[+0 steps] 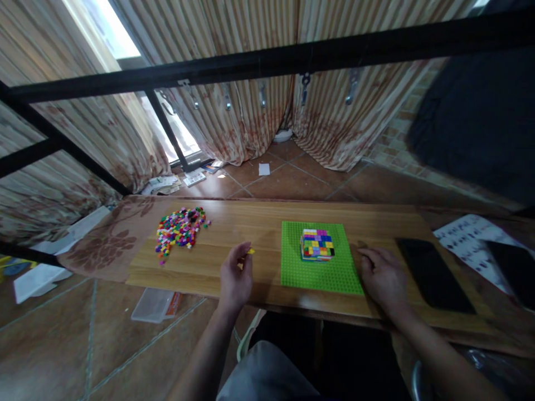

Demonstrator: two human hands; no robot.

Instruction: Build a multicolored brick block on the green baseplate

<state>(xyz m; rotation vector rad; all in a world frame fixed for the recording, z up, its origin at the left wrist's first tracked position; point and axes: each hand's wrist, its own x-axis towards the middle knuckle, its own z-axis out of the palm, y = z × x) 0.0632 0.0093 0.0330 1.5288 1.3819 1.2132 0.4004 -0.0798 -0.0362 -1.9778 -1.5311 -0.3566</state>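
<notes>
My left hand (236,274) is raised over the wooden board between the brick pile and the baseplate, with a small yellow toy brick (251,251) pinched at its fingertips. To the right lies a green studded baseplate (292,273). On its middle stands a block built of many coloured bricks (317,245), its top a patchwork of yellow, purple, blue, red and white. My right hand (383,275) rests on the board by the baseplate's right edge, fingers loosely extended, holding nothing that shows.
A heap of loose coloured bricks (179,228) lies on the board's left part. On the right are a black phone or tablet (432,273), a printed sheet (472,239) and another dark device (512,267). A black metal bar (267,58) crosses beyond the table. Below, a clear plastic box (152,305) sits on the floor.
</notes>
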